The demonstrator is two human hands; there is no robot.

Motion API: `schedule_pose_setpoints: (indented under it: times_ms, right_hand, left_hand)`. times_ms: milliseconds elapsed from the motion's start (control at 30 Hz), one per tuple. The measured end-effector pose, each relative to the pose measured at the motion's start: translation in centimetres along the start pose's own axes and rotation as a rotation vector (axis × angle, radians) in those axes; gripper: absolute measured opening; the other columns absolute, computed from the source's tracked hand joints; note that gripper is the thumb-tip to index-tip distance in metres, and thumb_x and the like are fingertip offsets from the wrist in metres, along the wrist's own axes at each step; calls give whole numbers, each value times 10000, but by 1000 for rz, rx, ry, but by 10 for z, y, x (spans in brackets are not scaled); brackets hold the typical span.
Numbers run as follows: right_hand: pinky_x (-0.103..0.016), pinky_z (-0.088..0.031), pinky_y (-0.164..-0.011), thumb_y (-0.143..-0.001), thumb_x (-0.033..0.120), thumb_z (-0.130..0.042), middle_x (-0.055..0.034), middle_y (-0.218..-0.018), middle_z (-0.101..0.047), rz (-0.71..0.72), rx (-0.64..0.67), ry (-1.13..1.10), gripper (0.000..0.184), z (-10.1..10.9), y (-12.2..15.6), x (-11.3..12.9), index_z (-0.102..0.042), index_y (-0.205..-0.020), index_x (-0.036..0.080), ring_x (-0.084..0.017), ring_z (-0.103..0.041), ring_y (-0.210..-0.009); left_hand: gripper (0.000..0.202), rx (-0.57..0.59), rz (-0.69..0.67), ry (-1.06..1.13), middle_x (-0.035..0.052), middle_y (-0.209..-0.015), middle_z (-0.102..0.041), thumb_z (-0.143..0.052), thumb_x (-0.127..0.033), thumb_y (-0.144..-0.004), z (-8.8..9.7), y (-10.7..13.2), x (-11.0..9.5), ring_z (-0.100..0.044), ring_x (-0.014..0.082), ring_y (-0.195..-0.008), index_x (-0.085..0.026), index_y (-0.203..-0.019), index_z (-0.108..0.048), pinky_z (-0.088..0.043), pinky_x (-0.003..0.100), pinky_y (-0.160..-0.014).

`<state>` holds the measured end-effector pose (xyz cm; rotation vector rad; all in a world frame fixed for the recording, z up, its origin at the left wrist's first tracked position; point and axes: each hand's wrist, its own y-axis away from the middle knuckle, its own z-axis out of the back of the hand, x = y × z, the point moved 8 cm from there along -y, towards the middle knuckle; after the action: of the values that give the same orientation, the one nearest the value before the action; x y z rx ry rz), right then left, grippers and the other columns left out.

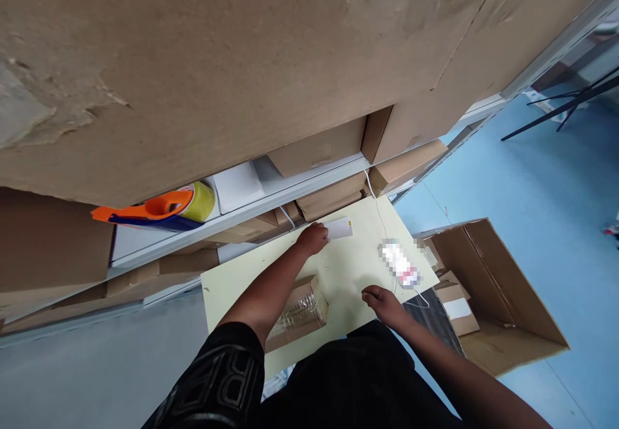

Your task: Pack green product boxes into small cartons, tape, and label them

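My left hand reaches to the far side of the pale table, its fingers closed on the near end of a flat white piece with a small yellow mark; whether this is a card, label or small box I cannot tell. Over the table's near right part hovers my right hand, fingers curled together, with nothing visible in them. Beneath my left forearm lies a cardboard box with shiny clear tape over it. A blurred-out, phone-shaped thing lies on the right, a white cable around it.
A shelf holds cartons and an orange and blue tape dispenser with yellowish tape. A big carton overhangs from above. Right of the pale table, a large open carton contains smaller boxes. Black tripod-like legs stand farther off.
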<state>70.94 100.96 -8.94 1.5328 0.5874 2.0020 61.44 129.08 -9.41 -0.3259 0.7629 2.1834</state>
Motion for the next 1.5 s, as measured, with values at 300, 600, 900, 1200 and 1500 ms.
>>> schedule_pose_setpoints:
  times_ms: [300, 600, 900, 1200, 1500]
  right_hand:
    - [-384, -518, -912, -961, 360, -497, -108, -1117, -748, 322, -169, 340, 341, 9, -76, 94, -742, -1146, 208, -267, -680, -987]
    - [-463, -443, -1046, -941, 226, -482, -208, -1574, -455, 455, -160, 738, 639, -30, -148, 156, -403, -1559, 87, -342, -519, -1284]
    - [-397, -468, -912, -960, 176, -442, -212, -1270, -643, 360, -68, 1068, 414, -32, -159, 143, -633, -1321, 108, -293, -605, -1087]
    - [-410, -489, -838, -955, 182, -432, -208, -1404, -539, 420, -56, 1146, 652, -38, -165, 138, -336, -1600, 157, -309, -573, -1067]
    - [-412, -495, -862, -968, 235, -424, -205, -1444, -491, 371, 35, 1142, 688, -45, -182, 140, -242, -1630, 192, -306, -583, -1095]
  left_hand:
    - [142, -80, 289, 257, 48, -919, -719, -633, -130, -799, -7, 26, 30, -643, 218, -853, -192, -915, -687, -471, 316, -774]
    - [148, -92, 335, 449, 24, -964, -740, -676, -175, -793, -13, 60, 39, -680, 182, -886, -193, -941, -670, -503, 278, -787]
    - [486, -262, 412, 298, 70, -1087, -724, -681, -578, -857, 39, 45, 9, -685, 249, -968, -243, -1198, -593, -471, 323, -812]
    - [241, -226, 599, 249, 134, -1015, -778, -559, -355, -909, 57, 40, 16, -709, 284, -994, -193, -939, -735, -465, 314, -781]
    - [237, -301, 738, 621, 45, -657, -706, -621, -367, -897, 27, 74, 79, -669, 181, -602, -167, -870, -745, -448, 249, -583]
